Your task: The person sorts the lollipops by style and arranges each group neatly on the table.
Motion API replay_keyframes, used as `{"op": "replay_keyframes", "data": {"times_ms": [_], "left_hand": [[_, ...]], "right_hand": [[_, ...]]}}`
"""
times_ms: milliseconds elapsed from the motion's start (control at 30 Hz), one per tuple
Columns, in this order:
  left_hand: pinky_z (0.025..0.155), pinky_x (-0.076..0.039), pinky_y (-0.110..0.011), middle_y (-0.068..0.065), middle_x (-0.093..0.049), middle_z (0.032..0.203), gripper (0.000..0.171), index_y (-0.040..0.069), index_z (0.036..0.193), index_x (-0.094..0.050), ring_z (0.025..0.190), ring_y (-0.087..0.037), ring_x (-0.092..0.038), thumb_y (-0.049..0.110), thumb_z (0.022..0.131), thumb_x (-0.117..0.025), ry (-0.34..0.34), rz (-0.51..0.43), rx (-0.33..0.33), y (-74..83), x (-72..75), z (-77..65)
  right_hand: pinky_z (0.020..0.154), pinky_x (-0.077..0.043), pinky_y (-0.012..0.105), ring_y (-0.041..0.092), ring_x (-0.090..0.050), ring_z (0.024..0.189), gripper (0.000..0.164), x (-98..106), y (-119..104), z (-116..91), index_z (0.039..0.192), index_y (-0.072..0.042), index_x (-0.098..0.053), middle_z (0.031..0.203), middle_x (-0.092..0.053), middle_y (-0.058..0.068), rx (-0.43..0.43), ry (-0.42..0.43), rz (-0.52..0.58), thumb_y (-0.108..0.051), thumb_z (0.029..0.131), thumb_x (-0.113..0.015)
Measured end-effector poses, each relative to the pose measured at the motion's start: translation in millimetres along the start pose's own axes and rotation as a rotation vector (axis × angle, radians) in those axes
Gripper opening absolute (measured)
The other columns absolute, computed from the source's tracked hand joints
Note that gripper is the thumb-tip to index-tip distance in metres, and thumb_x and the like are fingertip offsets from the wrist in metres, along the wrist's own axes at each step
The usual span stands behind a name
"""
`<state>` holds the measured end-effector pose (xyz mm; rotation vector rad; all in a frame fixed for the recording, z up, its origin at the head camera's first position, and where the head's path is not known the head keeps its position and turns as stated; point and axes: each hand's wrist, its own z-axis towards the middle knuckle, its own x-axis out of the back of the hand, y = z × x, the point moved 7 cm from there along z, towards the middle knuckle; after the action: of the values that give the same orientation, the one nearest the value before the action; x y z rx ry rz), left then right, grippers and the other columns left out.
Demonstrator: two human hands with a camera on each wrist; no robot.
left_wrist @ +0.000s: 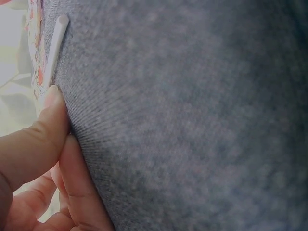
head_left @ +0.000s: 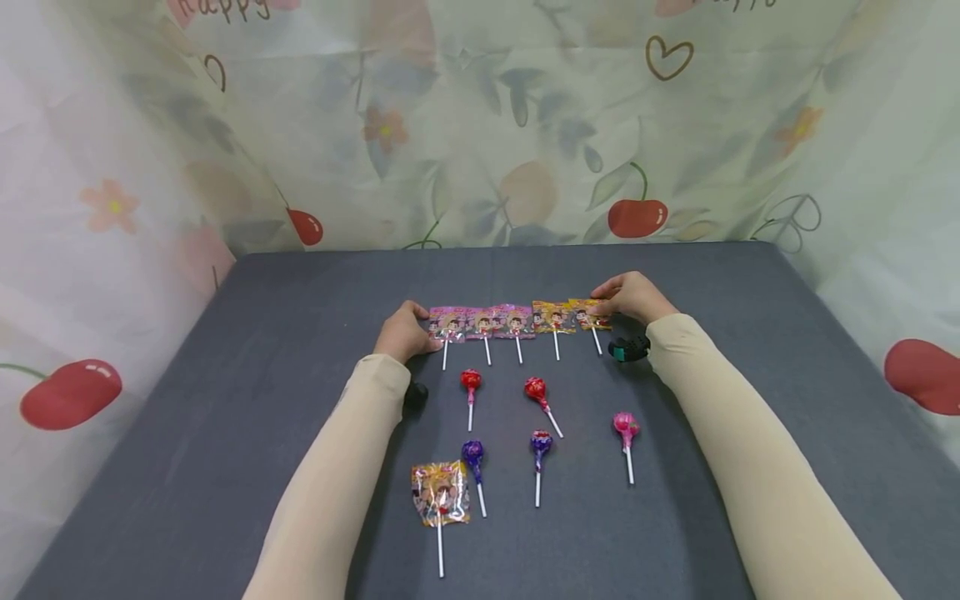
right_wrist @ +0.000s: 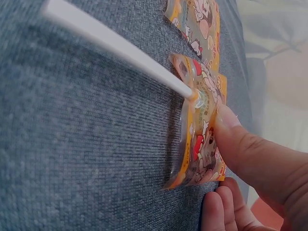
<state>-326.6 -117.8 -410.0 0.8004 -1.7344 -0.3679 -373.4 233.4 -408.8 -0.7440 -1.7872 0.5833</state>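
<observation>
Behind the grey tabletop (head_left: 300, 375) I see a printed curtain (head_left: 465, 100), its lettering cut off by the top of my head view. The left hand (head_left: 403, 335) sits at the left end of a row of wrapped lollipops, thumb at the lower corner of the outermost pink packet (head_left: 447, 324); its fingers are partly hidden, so I can't tell whether it pinches or only presses. The right hand (head_left: 637, 298) pinches the outermost orange packet (head_left: 585, 314) at the other end, thumb on the wrapper. My left wrist view catches the row only as a sliver beside one white stick (left_wrist: 57, 48). Between those ends lie two pink packets (head_left: 483, 321) and the inner orange packet (head_left: 553, 317). Nearer the head camera are two red lollipops (head_left: 470, 380), two purple lollipops (head_left: 541, 442), a pink lollipop (head_left: 626, 424) and a separate orange-wrapped lollipop (head_left: 441, 492). The pale sleeves (head_left: 315, 492) run off the bottom edge.
</observation>
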Motion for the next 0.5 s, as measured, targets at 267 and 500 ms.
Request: {"op": "replay_keyframes", "data": {"times_ms": [267,500], "left_hand": [[0.1,-0.039,-0.043,-0.018,-0.051,0.135,0.052,0.01,0.127,-0.048,0.111,-0.031,-0.047,0.014,0.084,-0.076,0.001,0.002,0.006,0.2,-0.1,0.2],[0.099,-0.039,-0.043,-0.018,-0.051,0.134,0.051,0.011,0.127,-0.048,0.11,-0.031,-0.048,0.014,0.084,-0.076,0.003,0.015,0.006,0.3,-0.1,0.4]], "right_hand": [[0.107,-0.034,0.049,0.033,-0.046,0.122,0.039,0.3,1.2,0.5,0.125,-0.001,-0.061,0.136,-0.052,0.021,-0.021,0.003,0.006,-0.013,0.09,-0.069],[0.108,-0.033,0.049,0.034,-0.045,0.125,0.039,-0.2,0.3,0.9,0.126,0.0,-0.06,0.138,-0.051,0.022,-0.015,-0.01,-0.001,-0.011,0.09,-0.069]]}}
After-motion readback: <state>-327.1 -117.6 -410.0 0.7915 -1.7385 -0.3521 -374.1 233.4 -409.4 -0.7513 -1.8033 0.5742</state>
